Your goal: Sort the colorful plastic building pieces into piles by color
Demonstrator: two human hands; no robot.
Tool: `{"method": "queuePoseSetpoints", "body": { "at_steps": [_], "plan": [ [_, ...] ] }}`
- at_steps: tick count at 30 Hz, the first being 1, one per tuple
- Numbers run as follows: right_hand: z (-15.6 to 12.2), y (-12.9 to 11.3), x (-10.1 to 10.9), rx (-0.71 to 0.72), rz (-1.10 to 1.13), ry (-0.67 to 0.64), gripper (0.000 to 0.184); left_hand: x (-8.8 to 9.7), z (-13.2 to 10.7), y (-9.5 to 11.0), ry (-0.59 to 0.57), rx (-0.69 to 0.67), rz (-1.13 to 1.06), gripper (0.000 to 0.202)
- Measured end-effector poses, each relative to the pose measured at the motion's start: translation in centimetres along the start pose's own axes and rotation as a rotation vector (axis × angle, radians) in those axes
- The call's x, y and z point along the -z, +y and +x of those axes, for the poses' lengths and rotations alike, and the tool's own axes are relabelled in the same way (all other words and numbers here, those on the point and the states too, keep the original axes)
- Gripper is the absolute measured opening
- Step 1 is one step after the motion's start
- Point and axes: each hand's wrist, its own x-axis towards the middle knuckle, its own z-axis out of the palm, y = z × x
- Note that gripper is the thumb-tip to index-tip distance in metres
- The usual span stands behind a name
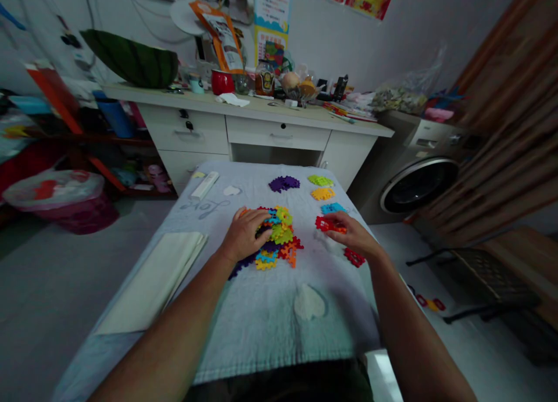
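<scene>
At mid-frame, I see the left hand point(242, 234) loosely spread over a heap of toothed pieces point(282, 233); rightward, the right hand point(354, 234) has its grip pinched on a red piece point(322, 223), probably light, stiff, slightly slick, best held by its edges.

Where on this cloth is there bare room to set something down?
Free cloth lies between the mixed pile and the near hem, and between the white oblong object and purple pieces. Crowded: the centre and the right side, with coloured pieces near the right hand.
</scene>
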Motion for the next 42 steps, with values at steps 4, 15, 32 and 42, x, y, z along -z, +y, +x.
{"method": "queuePoseSetpoints", "body": {
  "at_steps": [4, 15, 32, 42],
  "plan": [
    [-4.6, 3.4, 2.1, -0.092, -0.187, 0.045, 0.047, 0.1, 0.0, 0.3, 0.052, -0.038, -0.026, 0.030],
    [-9.2, 4.8, 2.0, -0.151, -0.378, 0.019, 0.048, 0.4, -0.4, -2.6, 0.327, 0.263, 0.003, 0.027],
    [-8.9, 4.1, 0.9, -0.162, -0.426, -0.062, 0.038, -0.9, -0.8, -5.6, 0.186, 0.428, -0.113, 0.040],
    [-1.8, -2.9, -2.1, 0.067, -0.277, -0.047, 0.042, -0.9, -0.8, -5.4, 0.158, 0.433, -0.156, 0.038]
  ]
}}
